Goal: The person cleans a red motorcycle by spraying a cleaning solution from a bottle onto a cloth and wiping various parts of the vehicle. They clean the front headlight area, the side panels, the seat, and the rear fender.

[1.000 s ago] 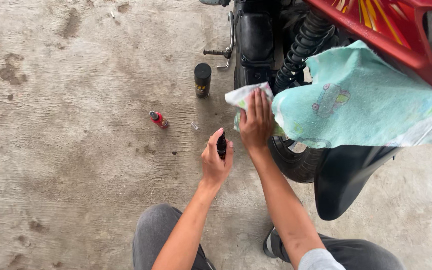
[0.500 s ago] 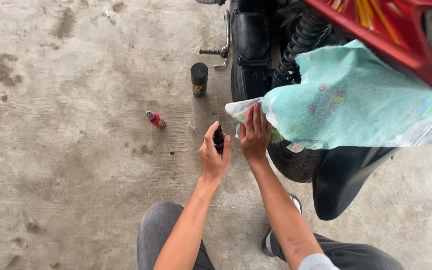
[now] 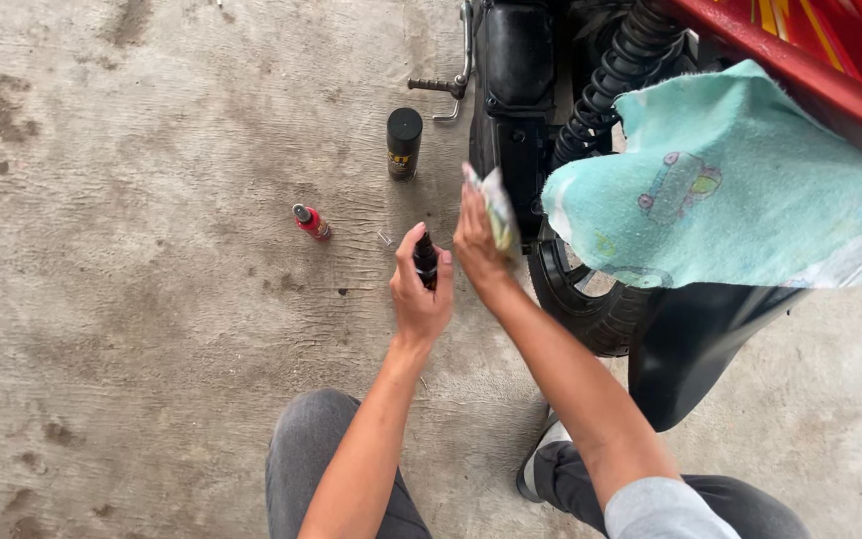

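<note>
My left hand (image 3: 418, 289) grips a small black spray bottle (image 3: 425, 261), index finger raised over its top. Just to its right, my right hand (image 3: 478, 243) holds a crumpled pale cloth (image 3: 498, 207) close to the bottle's nozzle. Both hands hover above the concrete floor, beside the rear wheel (image 3: 591, 299) of a red and black motorcycle (image 3: 521, 60).
A teal patterned towel (image 3: 740, 190) hangs from the motorcycle's red body. A black can (image 3: 403, 143) stands on the concrete near the footpeg (image 3: 436, 87). A small red bottle (image 3: 310, 221) lies on the floor to the left. My knees in grey trousers (image 3: 311, 459) are at the bottom.
My right hand pulled the cloth away from the towel and wheel, toward the bottle. My left hand rose slightly with the bottle.
</note>
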